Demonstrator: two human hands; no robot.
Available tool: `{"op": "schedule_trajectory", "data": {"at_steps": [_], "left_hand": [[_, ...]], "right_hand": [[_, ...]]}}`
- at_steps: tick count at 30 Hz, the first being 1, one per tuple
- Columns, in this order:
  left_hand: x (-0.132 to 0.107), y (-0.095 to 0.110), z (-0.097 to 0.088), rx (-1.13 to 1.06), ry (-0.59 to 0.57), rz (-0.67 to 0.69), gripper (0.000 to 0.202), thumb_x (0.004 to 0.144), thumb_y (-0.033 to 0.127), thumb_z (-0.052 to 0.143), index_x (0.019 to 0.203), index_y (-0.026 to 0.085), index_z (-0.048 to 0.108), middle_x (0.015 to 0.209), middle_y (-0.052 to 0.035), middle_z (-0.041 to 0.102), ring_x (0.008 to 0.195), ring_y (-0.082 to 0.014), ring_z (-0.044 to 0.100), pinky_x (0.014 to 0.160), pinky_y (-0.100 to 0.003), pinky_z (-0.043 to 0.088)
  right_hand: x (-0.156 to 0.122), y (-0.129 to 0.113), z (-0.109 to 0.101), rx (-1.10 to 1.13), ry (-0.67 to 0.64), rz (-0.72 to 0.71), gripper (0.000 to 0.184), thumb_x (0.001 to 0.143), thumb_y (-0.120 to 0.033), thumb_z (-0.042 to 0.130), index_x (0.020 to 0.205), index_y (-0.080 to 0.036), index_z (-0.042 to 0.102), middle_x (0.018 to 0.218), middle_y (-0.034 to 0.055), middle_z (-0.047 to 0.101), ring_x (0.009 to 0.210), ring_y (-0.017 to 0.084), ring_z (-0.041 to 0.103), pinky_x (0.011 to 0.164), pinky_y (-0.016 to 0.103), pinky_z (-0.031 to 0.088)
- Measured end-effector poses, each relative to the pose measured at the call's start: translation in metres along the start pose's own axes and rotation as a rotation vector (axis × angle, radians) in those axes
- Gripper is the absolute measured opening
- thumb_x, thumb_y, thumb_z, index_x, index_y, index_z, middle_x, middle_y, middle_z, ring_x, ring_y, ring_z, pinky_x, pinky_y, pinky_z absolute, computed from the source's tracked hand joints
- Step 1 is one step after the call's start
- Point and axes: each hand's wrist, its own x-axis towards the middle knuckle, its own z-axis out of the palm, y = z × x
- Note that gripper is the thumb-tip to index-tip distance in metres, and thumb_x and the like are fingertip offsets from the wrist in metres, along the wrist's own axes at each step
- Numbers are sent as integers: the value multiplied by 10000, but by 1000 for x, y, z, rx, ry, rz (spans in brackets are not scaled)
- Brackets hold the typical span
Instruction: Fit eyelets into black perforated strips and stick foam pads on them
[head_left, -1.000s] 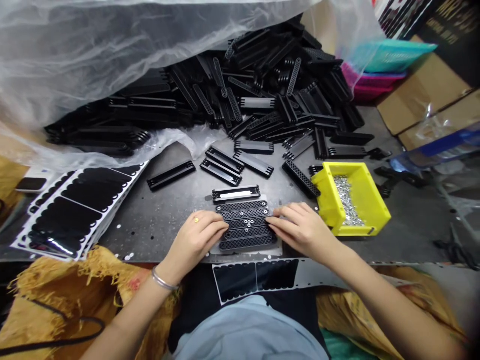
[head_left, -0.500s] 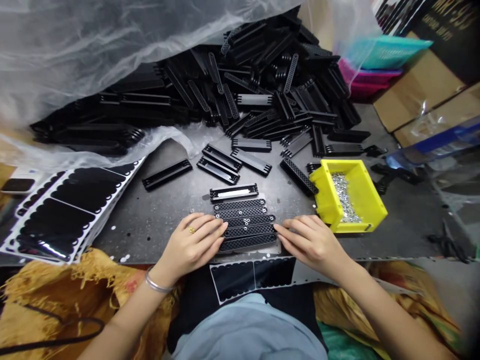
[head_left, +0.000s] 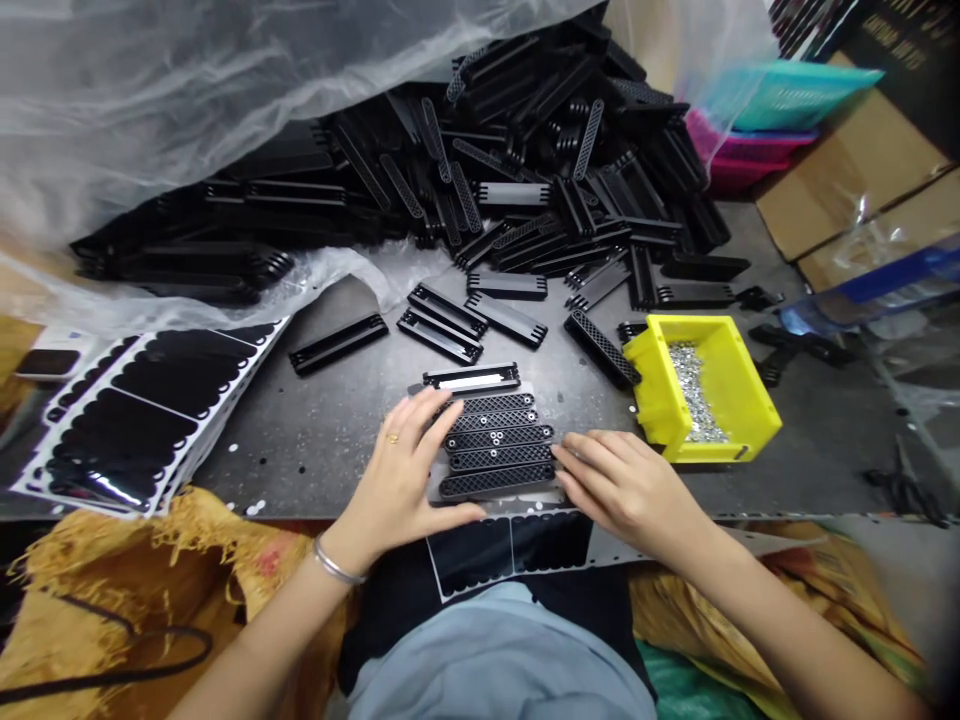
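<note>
My left grip and right grip lie open, holding nothing, beside the black mesh strips; these look light and stiff, best taken by their ends.

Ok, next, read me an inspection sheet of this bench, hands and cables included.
Surface: grey speckled bench, small white dots scattered on it.
Job's things: five black mesh strips in a row, small rings on one; yellow bin of small silver parts.
Clutter: heap of black strips partly under plastic sheeting; black sticker sheets at left.
Grippers: left hand open, over the row's left end; right hand open, at the row's right end.
Cables: black cord on yellow sacking, off the bench.
Surroundings: cardboard boxes, pink tray, teal tray.
</note>
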Motion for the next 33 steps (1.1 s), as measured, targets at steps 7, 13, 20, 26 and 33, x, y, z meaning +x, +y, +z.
{"op": "schedule_trajectory", "data": {"at_steps": [7,13,20,26,33], "left_hand": [[8,15,29,-179,-32,-229,1322,768,436,861,1678,197,-68,1603,-244,329,1521,-453,296,1212,-694,328],[8,11,32,-217,-28,-240,1308,765,410,856,1673,199,-62,1549,-230,378,1469,-427,349,1215,-666,327],[1,11,13,-198,-13,-210,1169,814,569,817,1670,219,102,1617,-211,358,1538,-409,290,1254,-630,269],[17,8,1,-21,80,20,191,1035,190,598,1182,270,690,1111,17,771,1239,-210,630,1258,-505,218],[35,7,-1,63,65,120,101,1031,213,617,1031,226,717,984,22,780,1116,-190,685,1236,-476,251]], "right_hand": [[10,-31,49,638,-78,660,747,1111,-417,360,1671,-321,-126,1770,108,80,1620,268,208,1251,544,364],[39,-49,43,408,86,513,522,1064,-353,526,1570,-291,414,1667,139,365,1555,318,325,1193,541,345],[47,-49,30,171,85,237,120,1041,-251,601,1004,-208,707,989,36,712,971,198,616,932,374,342],[5,-32,9,78,110,221,119,1027,-206,629,1104,-179,716,930,42,726,889,188,616,852,356,354],[-5,-32,8,-72,115,59,181,996,-129,646,1164,-134,711,972,63,779,922,211,646,864,357,386]]}}
